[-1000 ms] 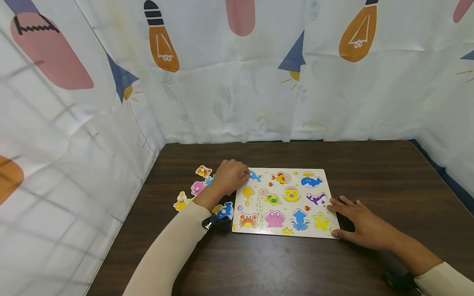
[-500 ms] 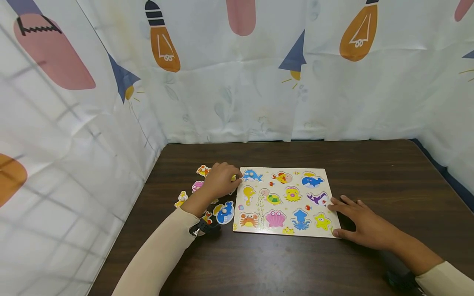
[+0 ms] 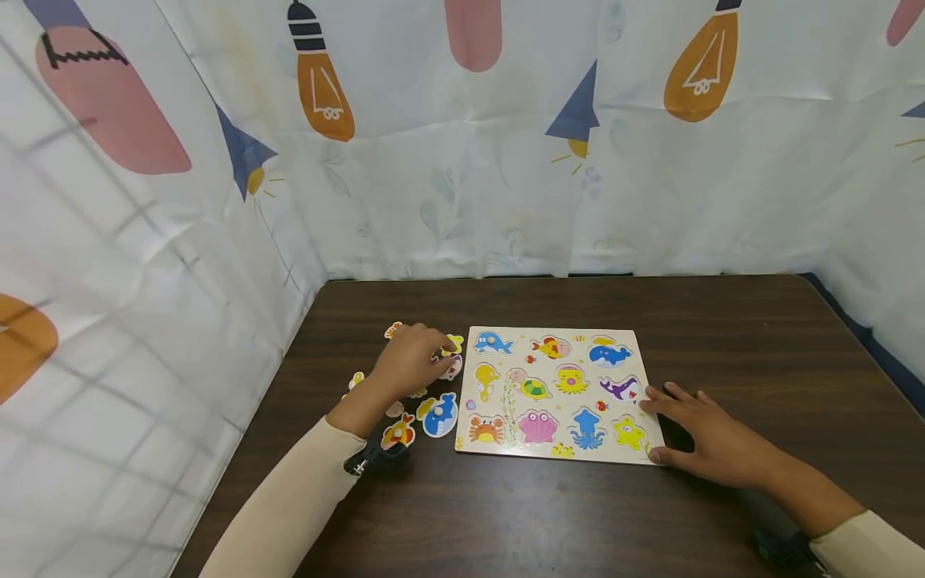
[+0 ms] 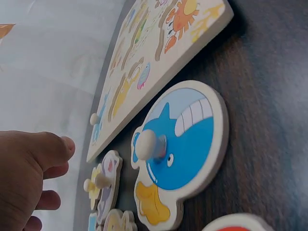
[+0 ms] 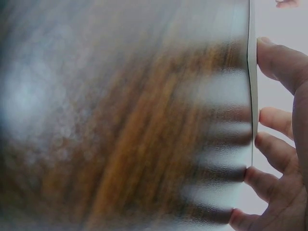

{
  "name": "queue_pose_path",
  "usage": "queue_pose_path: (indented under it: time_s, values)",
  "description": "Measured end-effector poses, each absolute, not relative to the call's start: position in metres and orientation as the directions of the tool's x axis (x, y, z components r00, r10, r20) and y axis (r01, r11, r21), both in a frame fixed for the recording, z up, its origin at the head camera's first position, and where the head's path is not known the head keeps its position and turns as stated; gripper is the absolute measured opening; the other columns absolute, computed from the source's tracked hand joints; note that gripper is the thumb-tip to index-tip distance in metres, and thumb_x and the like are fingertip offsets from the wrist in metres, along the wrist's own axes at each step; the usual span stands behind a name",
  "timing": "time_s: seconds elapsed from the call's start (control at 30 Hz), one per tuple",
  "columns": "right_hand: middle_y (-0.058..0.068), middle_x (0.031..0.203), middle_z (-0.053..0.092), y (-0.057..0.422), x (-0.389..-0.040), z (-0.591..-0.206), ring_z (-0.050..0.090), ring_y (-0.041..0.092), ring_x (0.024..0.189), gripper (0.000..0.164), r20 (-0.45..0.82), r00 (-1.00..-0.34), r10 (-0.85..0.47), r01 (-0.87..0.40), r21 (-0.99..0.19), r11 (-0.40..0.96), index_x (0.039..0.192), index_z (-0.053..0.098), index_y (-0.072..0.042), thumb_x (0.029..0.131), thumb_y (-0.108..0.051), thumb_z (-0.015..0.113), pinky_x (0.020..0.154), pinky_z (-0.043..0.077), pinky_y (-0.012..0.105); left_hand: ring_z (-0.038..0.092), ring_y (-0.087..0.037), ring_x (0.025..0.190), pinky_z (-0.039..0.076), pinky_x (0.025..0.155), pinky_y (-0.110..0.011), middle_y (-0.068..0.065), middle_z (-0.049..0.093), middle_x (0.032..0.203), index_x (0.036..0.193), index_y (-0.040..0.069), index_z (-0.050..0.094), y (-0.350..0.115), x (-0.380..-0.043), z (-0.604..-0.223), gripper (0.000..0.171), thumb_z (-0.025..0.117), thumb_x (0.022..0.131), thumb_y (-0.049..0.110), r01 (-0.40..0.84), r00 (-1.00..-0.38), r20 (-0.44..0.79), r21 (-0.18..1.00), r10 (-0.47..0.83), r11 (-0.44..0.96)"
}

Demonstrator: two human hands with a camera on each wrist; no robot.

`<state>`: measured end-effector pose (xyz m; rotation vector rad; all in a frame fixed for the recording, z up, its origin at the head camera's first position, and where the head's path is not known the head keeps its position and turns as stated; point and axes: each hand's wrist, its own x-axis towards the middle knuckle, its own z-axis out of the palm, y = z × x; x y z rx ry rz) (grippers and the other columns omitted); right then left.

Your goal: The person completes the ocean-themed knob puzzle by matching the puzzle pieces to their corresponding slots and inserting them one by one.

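A wooden puzzle board (image 3: 516, 405) with sea-animal pictures lies on the dark table. A blue fish piece (image 4: 97, 122) with a knob sits in its top-left corner. My left hand (image 3: 408, 361) hovers over the loose knobbed pieces left of the board, its fingers bent and nothing seen between them; it hides some pieces. Close by are a yellow piece (image 3: 454, 343) and a purplish piece (image 3: 452, 368). A blue whale piece (image 4: 185, 149) lies nearer the front. My right hand (image 3: 697, 433), fingers spread, touches the board's right edge with thumb and fingertips.
A red-and-yellow fish piece (image 3: 399, 432) lies left of the whale piece. An orange crab-like piece (image 3: 393, 330) shows partly behind the left hand. Printed white curtain (image 3: 462, 201) hangs behind the table (image 3: 549, 514) and along its left side.
My left hand has moved left, from the board's top-left corner to over the loose pieces, uncovering the blue fish piece on the board. My right hand stays at the board's edge.
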<state>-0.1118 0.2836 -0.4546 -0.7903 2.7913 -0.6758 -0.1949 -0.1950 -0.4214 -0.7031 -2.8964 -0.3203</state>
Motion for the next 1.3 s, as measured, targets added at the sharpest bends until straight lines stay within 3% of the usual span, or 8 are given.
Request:
queue_pose_path:
  time_s: [0.2, 0.43, 0.63, 1.03, 1.3]
  values:
    - [0.016, 0.159, 0.041, 0.283, -0.112, -0.454, 0.03, 0.05, 0.145, 0.076, -0.021, -0.841, -0.541, -0.471, -0.465, 0.75, 0.148, 0.054, -0.015, 0.088, -0.058, 0.073, 0.114, 0.014, 0.069, 0.064, -0.024, 0.103, 0.045, 0.094, -0.05, 0.002, 0.075, 0.105, 0.107, 0.018, 0.08, -0.208, -0.187, -0.422, 0.02, 0.079, 0.091, 0.029, 0.421, -0.904, 0.164, 0.174, 0.396, 0.89]
    - [0.015, 0.16, 0.04, 0.284, -0.112, -0.455, 0.03, 0.049, 0.145, 0.076, -0.025, -0.837, -0.546, -0.472, -0.47, 0.746, 0.149, 0.053, -0.015, 0.088, -0.058, 0.072, 0.114, 0.013, 0.069, 0.068, -0.025, 0.094, 0.047, 0.092, -0.053, 0.002, 0.076, 0.099, 0.103, 0.016, 0.081, -0.226, -0.176, -0.42, 0.017, 0.081, 0.088, 0.025, 0.465, -0.879, 0.204, 0.175, 0.43, 0.868]
    - [0.015, 0.159, 0.041, 0.284, -0.111, -0.456, 0.03, 0.05, 0.145, 0.076, -0.012, -0.838, -0.545, -0.477, -0.468, 0.744, 0.148, 0.054, -0.014, 0.088, -0.058, 0.072, 0.115, 0.012, 0.069, 0.067, -0.027, 0.1, 0.046, 0.093, -0.054, 0.003, 0.076, 0.099, 0.102, 0.017, 0.081, -0.238, -0.161, -0.421, 0.015, 0.081, 0.088, 0.023, 0.462, -0.883, 0.194, 0.199, 0.427, 0.864]
    - [0.014, 0.16, 0.04, 0.284, -0.111, -0.456, 0.029, 0.05, 0.146, 0.078, -0.029, -0.841, -0.54, -0.468, -0.461, 0.754, 0.148, 0.054, -0.015, 0.088, -0.061, 0.071, 0.116, 0.009, 0.067, 0.065, -0.022, 0.096, 0.047, 0.09, -0.051, 0.006, 0.075, 0.097, 0.102, 0.017, 0.081, -0.258, -0.13, -0.427, 0.015, 0.081, 0.087, 0.019, 0.432, -0.901, 0.157, 0.269, 0.403, 0.861]
    - [0.015, 0.159, 0.04, 0.283, -0.111, -0.455, 0.029, 0.05, 0.145, 0.077, -0.027, -0.843, -0.537, -0.465, -0.464, 0.754, 0.147, 0.055, -0.014, 0.088, -0.061, 0.072, 0.116, 0.01, 0.068, 0.065, -0.014, 0.089, 0.052, 0.083, -0.042, 0.012, 0.073, 0.094, 0.1, 0.017, 0.08, -0.27, -0.117, -0.434, 0.014, 0.082, 0.086, 0.015, 0.535, -0.845, 0.19, 0.28, 0.5, 0.797]
